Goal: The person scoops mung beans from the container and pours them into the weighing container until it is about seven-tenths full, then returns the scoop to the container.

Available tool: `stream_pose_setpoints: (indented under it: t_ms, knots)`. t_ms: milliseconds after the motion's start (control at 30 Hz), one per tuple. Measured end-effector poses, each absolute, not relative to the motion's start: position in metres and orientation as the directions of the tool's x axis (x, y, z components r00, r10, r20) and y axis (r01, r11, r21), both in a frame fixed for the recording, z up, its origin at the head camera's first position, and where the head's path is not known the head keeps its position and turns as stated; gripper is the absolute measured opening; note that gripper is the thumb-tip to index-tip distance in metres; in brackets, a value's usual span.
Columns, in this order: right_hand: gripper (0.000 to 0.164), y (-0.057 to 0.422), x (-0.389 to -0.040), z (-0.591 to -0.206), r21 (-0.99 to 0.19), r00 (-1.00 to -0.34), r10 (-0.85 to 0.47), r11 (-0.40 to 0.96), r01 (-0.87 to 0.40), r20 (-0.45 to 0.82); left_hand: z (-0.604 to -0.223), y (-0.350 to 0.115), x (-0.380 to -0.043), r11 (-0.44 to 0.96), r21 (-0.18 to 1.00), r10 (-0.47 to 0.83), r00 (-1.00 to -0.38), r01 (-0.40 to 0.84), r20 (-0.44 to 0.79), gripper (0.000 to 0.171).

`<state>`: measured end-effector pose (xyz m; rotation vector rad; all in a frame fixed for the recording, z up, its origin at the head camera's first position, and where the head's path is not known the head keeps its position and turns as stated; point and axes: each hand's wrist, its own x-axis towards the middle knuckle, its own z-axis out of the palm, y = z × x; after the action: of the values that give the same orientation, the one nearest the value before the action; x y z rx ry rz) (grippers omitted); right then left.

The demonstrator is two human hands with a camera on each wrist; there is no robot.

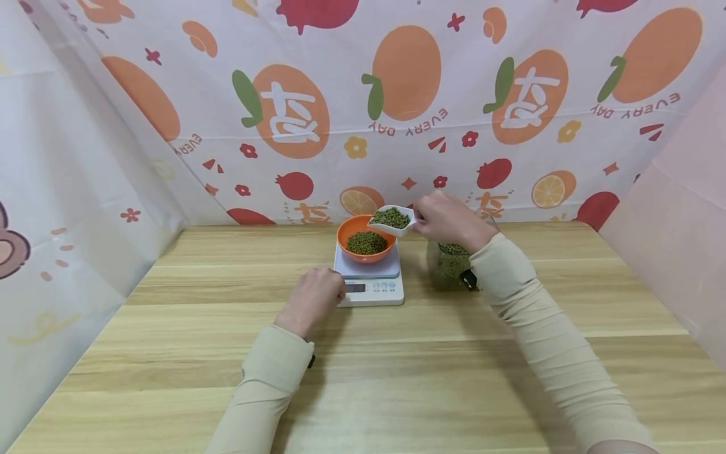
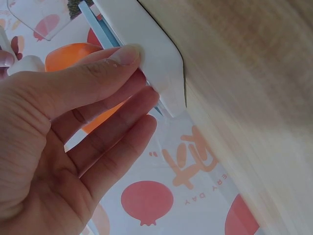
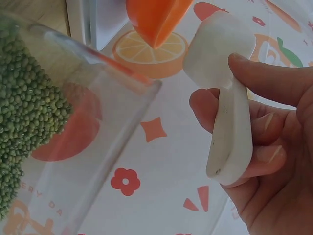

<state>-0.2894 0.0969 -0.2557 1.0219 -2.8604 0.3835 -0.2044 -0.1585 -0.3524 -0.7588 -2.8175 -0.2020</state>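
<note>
My right hand (image 1: 445, 217) grips the handle of a white plastic scoop (image 3: 220, 49) heaped with green mung beans (image 1: 391, 218). The scoop is held above the right rim of an orange bowl (image 1: 365, 257), which has more mung beans in it. That bowl stands on a white kitchen scale (image 1: 371, 299) with buttons and a small display, too blurred to read. At the scale's left front corner is my left hand (image 1: 314, 293). Its thumb (image 2: 124, 55) presses the white body, and the other fingers lie along the side, pinching the edge.
A clear jar (image 1: 448, 271) of mung beans stands right of the scale, partly hidden by the right forearm; its open mouth shows in the right wrist view. Behind the wooden table (image 1: 397, 378) hangs a fruit-printed cloth (image 1: 340, 57).
</note>
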Motion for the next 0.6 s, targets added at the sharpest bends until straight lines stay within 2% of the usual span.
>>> stream_pose_setpoints:
  t_ms: [167, 600]
  knots:
    - [0.036, 0.094, -0.2891, -0.2534, -0.194, -0.75, -0.636, 0.725, -0.661, 0.181, -0.3526, -0.1592, -0.2039, 0.852, 0.076, 0.484, -0.834, 0.519, 0.265, 0.039]
    - [0.031, 0.0899, -0.2885, -0.2521, -0.136, -0.731, -0.655, 0.72, -0.681, 0.191, -0.3525, -0.1586, -0.2029, 0.85, 0.088, 0.484, -0.835, 0.52, 0.261, 0.038]
